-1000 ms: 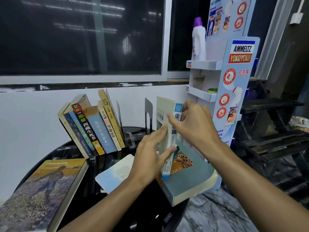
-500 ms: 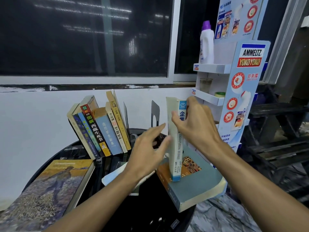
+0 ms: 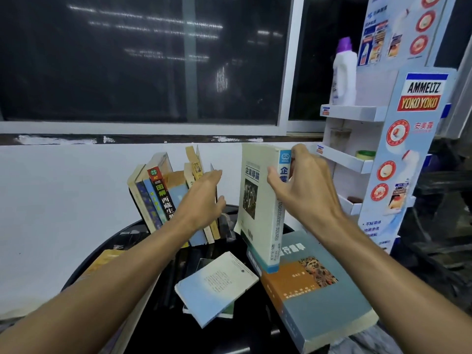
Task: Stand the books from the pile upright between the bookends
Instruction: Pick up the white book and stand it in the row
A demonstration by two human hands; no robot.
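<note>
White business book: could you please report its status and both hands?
Right hand grips white business book upright by its spine. Left hand open at the leaning row of books. Left hand sits in the gap between them.

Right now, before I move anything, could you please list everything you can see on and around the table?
leaning books: several, mixed colours, row at table's back
teal and orange book: one, flat at table's right edge
white book: one, held upright over teal and orange book
pale blue book: one, flat, mid-table
table: one, black, round
bottle: one, white with purple cap, stand's top shelf
display stand: one, white and blue, right of table
left hand: open, by leaning books
right hand: grips white book
</note>
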